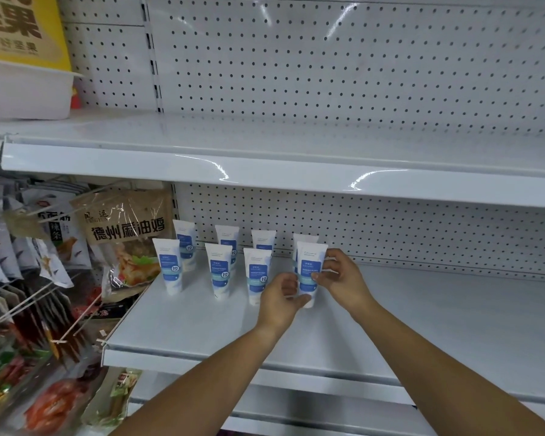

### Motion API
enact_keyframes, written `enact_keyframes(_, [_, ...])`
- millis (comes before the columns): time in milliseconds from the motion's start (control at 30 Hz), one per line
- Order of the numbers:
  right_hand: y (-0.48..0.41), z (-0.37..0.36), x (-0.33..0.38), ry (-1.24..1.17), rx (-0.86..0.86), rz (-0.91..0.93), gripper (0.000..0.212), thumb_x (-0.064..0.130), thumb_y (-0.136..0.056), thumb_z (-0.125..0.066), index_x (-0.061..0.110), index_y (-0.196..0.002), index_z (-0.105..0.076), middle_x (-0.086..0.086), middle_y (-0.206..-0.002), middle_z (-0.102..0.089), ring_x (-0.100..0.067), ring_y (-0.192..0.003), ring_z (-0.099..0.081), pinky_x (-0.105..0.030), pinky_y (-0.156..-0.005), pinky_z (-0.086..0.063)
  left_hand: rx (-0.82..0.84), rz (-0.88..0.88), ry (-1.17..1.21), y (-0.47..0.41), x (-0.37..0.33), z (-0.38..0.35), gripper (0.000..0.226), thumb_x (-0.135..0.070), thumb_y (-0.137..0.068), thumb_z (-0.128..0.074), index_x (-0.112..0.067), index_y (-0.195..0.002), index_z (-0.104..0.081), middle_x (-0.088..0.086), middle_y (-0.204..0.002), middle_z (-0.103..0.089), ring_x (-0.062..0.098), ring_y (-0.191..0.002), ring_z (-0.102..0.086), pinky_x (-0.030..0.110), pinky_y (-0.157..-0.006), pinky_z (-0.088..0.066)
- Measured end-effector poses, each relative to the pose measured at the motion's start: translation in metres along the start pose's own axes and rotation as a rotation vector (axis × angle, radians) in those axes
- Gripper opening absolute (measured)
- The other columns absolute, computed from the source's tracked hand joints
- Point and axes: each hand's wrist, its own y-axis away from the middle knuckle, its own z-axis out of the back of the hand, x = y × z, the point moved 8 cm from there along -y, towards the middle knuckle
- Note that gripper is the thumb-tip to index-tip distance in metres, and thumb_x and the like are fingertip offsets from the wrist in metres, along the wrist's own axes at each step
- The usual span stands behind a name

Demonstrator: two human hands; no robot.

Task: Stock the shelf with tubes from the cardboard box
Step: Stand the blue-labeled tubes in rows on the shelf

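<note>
A white tube (310, 272) with a blue label is being held by both hands over a white shelf (422, 325), at about the middle of the shelf's depth and left of its centre. The tube is being kept upright: its long axis is running vertically, its cap is pointing down at the shelf and its flat crimped end is pointing up, with the label facing the viewer. Whether the cap is resting on the shelf cannot be told.

The lower part of the tube is being grasped by the left hand (280, 302), fingers curled round it from the left, thumb near the cap. The tube's right edge is being pinched at mid-height by the right hand (343, 278).

Seven more tubes (219, 270) are standing cap-down on the shelf's back left area in two rows, three in front and four behind, all labels facing forward.

A pegboard (390, 231) is rising behind the shelf's back edge. Snack bags (126, 240) are hanging past the shelf's left end.
</note>
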Motion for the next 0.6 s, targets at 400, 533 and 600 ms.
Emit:
enact_keyframes(400, [-0.013, -0.005, -0.018, -0.022, 0.033, -0.037, 0.038, 0.000, -0.076, -0.079, 0.010, -0.108, -0.060, -0.006, -0.106, -0.071, -0.023, -0.096, -0.069, -0.031, -0.080, -0.058, 0.008, 0.028, -0.018, -0.011, 0.021, -0.009, 0.039, -0.004, -0.073, -0.083, -0.017, -0.101, -0.059, -0.003, -0.092, -0.069, 0.007, -0.083, -0.067, 0.020, -0.077, -0.056])
enact_keyframes(533, [-0.014, -0.005, -0.019, -0.007, 0.029, -0.040, 0.035, 0.000, -0.076, -0.079, 0.018, -0.099, -0.061, -0.005, -0.104, -0.071, -0.021, -0.095, -0.069, -0.032, -0.082, -0.058, 0.014, 0.037, -0.020, -0.013, 0.025, -0.012, 0.039, -0.006, -0.074, -0.083, -0.015, -0.104, -0.059, -0.001, -0.097, -0.070, 0.012, -0.088, -0.068, 0.024, -0.081, -0.056])
enact_keyframes(600, [-0.015, -0.005, -0.019, -0.012, 0.029, -0.039, 0.036, -0.002, -0.075, -0.079, 0.021, -0.097, -0.062, -0.003, -0.102, -0.071, -0.020, -0.094, -0.069, -0.029, -0.080, -0.057, 0.012, 0.034, -0.020, -0.014, 0.025, -0.012, 0.039, -0.007, -0.075, -0.082, -0.016, -0.104, -0.059, -0.003, -0.097, -0.070, 0.011, -0.088, -0.068, 0.022, -0.081, -0.055])
